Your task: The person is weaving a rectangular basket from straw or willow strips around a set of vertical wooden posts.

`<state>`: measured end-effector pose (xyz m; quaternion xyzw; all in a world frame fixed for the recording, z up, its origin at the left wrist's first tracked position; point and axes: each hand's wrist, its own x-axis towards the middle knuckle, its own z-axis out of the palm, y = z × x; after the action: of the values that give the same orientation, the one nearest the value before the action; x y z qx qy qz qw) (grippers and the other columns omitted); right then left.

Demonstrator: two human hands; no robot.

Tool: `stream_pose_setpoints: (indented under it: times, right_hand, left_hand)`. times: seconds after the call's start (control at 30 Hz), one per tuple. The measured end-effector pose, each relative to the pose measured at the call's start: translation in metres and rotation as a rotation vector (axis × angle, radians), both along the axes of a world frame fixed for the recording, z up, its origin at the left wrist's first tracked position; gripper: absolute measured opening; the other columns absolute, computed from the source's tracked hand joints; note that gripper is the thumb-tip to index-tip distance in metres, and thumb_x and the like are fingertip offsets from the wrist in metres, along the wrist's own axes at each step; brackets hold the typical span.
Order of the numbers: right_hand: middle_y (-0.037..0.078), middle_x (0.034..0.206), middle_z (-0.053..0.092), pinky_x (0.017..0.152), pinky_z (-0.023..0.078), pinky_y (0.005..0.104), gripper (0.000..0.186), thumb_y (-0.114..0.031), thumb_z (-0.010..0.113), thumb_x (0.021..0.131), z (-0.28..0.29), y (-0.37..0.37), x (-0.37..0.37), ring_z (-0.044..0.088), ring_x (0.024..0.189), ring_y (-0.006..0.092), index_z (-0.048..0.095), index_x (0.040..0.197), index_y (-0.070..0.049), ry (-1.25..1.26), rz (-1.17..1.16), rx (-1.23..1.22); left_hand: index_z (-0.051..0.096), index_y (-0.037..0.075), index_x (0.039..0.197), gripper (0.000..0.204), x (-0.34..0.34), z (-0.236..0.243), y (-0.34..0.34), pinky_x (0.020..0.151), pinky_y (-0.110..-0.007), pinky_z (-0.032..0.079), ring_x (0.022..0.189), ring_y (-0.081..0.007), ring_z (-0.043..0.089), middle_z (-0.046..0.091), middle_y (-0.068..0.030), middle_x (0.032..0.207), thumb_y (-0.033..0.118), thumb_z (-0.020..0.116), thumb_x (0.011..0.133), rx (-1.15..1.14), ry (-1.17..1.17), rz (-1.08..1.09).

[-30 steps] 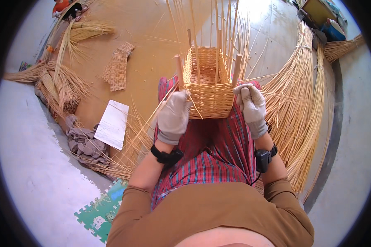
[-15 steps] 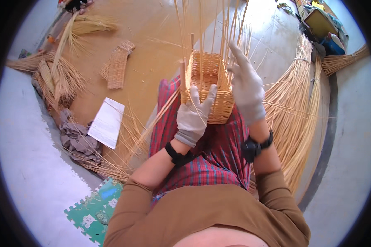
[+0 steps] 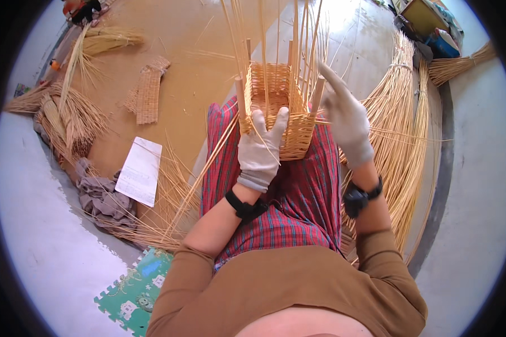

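Observation:
A half-woven wicker basket (image 3: 294, 140), pale straw in colour, rests over my lap with long upright strands and wooden corner stakes rising from it. My left hand (image 3: 260, 147), in a whitish glove, grips the basket's near wall, two digits showing at the rim and the rest hidden. Just right of the basket, my gloved right hand (image 3: 347, 121) is raised beside the right corner stake (image 3: 316, 96). One finger stretches upward; the others are partly blurred and seem apart from the wall. A thin weaving strand (image 3: 410, 136) runs out to the right past that hand.
Long reed bundles (image 3: 396, 106) lie on the floor at right. More bundles (image 3: 78, 115), a woven strip (image 3: 149, 92), a white sheet (image 3: 139, 171) and grey cloth (image 3: 104, 196) lie at left. Loose strands (image 3: 177, 188) spread beside my left leg, near a green foam mat (image 3: 132, 295).
The basket, held in my left hand, has turned slightly, showing the right near corner stake. My right hand has shifted a little right and down, away from the upright strands. The view has shifted too.

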<state>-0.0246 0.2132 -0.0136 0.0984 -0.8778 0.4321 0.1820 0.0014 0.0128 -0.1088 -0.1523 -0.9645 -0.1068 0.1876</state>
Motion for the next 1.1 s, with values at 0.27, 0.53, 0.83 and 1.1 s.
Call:
stream_pose_setpoints:
  times: [0.27, 0.53, 0.83, 1.1]
  right_hand:
    - [0.012, 0.121, 0.074, 0.078, 0.059, 0.0322, 0.042, 0.008, 0.059, 0.087, -0.025, -0.004, 0.104, 0.073, 0.095, 0.0195, 0.072, 0.125, -0.004, 0.321, -0.097, -0.106]
    - [0.004, 0.104, 0.075, 0.071, 0.059, 0.0380, 0.034, -0.010, 0.075, 0.076, 0.004, -0.122, 0.045, 0.073, 0.084, 0.0241, 0.076, 0.109, -0.012, 0.437, 0.223, 0.122]
    - [0.009, 0.109, 0.074, 0.078, 0.059, 0.0371, 0.028, -0.019, 0.075, 0.085, -0.017, -0.109, 0.064, 0.073, 0.094, 0.0287, 0.074, 0.112, -0.011, 0.244, 0.244, -0.013]
    - [0.006, 0.118, 0.074, 0.089, 0.059, 0.0386, 0.028, -0.010, 0.075, 0.080, -0.028, -0.116, 0.060, 0.071, 0.110, 0.0288, 0.074, 0.108, -0.013, 0.250, 0.280, 0.124]
  left_hand:
    - [0.066, 0.004, 0.123, 0.030, 0.010, -0.009, -0.037, 0.085, -0.029, 0.057, 0.098, -0.0140, 0.065, 0.056, -0.0101, 0.126, 0.002, 0.074, 0.094, 0.984, -0.051, -0.234]
    - [0.061, 0.003, 0.121, 0.040, -0.023, 0.018, -0.027, 0.090, -0.035, 0.055, 0.105, -0.0213, 0.064, 0.063, -0.0104, 0.114, 0.014, 0.083, 0.090, 1.129, -0.127, -0.214]
    - [0.070, 0.004, 0.110, 0.036, -0.038, 0.009, -0.046, 0.092, -0.044, 0.053, 0.107, -0.0328, 0.066, 0.069, -0.0142, 0.109, 0.025, 0.085, 0.084, 0.760, 0.033, -0.220]
    - [0.071, 0.004, 0.106, 0.034, -0.036, -0.013, -0.034, 0.088, -0.041, 0.056, 0.099, -0.0306, 0.070, 0.071, -0.0106, 0.106, 0.021, 0.088, 0.082, 1.045, 0.131, -0.192]
